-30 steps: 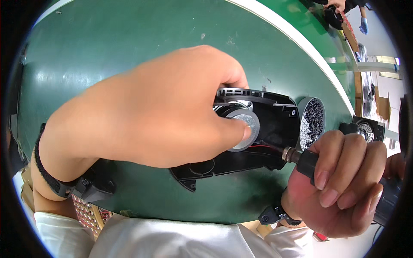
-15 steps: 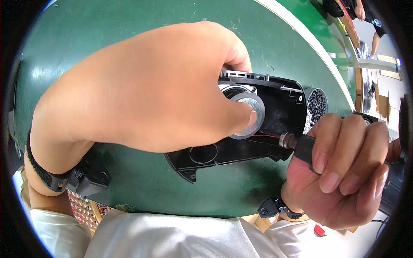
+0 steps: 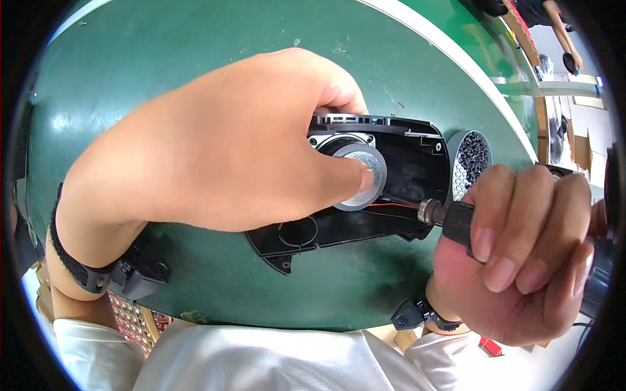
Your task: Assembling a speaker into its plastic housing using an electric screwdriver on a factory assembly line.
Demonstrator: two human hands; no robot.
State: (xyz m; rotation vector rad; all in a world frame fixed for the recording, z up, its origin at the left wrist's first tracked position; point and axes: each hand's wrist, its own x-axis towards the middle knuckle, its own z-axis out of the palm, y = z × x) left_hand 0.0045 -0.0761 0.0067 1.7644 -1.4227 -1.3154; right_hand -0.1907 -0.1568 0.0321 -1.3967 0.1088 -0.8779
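My left hand (image 3: 261, 143) is closed around the far side of a black plastic housing (image 3: 412, 173). Its thumb presses on the round silver magnet of a speaker (image 3: 378, 173) seated inside. A thin red wire (image 3: 394, 205) runs along the housing floor by the speaker. To the right, my right hand (image 3: 515, 260) grips a power screwdriver (image 3: 458, 223) with a black body and metal collar. The collar points left, beside the near right part of the housing; its bit cannot be made out. My left fingers are mostly hidden behind the housing's far wall.
An oval dish (image 3: 458, 184) of small black screws stands just right of the housing. The green tabletop (image 3: 182, 39) has a white curved edge (image 3: 450, 52). Another person's arm (image 3: 564, 29) shows beyond it. Black devices are strapped to both my wrists.
My left hand and the housing with its speaker have shifted slightly left. The right hand and screwdriver have barely moved, still gripped. The person beyond the table has moved an arm.
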